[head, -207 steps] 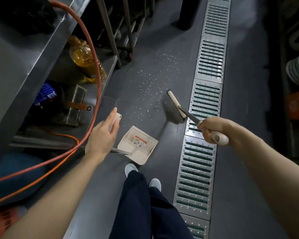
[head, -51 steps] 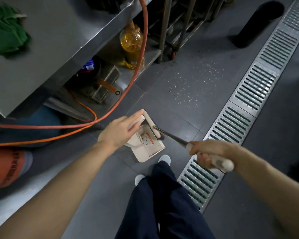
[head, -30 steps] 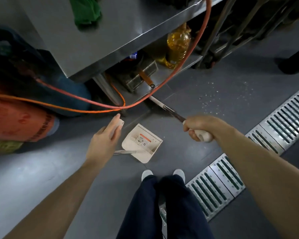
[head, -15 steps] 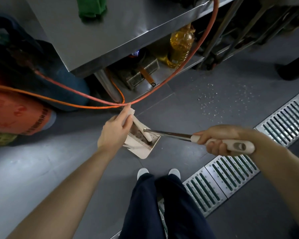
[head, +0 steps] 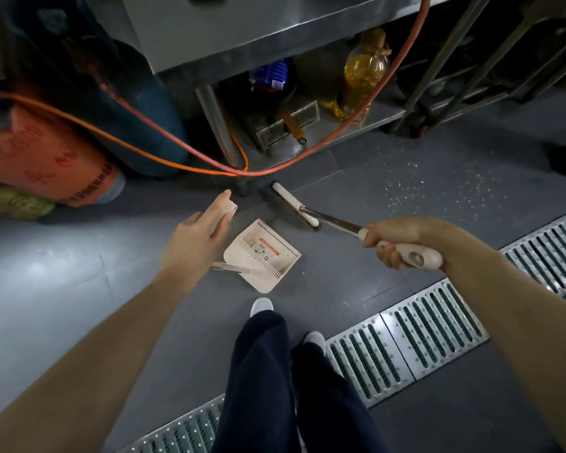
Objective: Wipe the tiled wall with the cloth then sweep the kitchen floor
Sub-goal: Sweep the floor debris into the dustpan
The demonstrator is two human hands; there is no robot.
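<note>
A beige dustpan (head: 263, 255) rests on the grey floor (head: 62, 273) just ahead of my shoes. My left hand (head: 196, 237) grips the top of its upright handle. My right hand (head: 399, 240) is closed around the beige grip of a long-handled broom (head: 294, 204). The broom's head lies on the floor beyond the dustpan, near the leg of the steel table. White crumbs (head: 438, 188) are scattered on the floor to the right. The cloth is out of sight.
A steel table (head: 229, 31) stands ahead, with an oil bottle (head: 363, 73) and a metal tray on its lower shelf. An orange hose (head: 183, 152) loops across the floor. Orange sacks (head: 43, 158) lie at left. A metal drain grate (head: 415, 331) runs diagonally at right.
The broom head has left the dustpan and moved out to the floor by the table leg. My left hand has shifted a little left with the dustpan handle.
</note>
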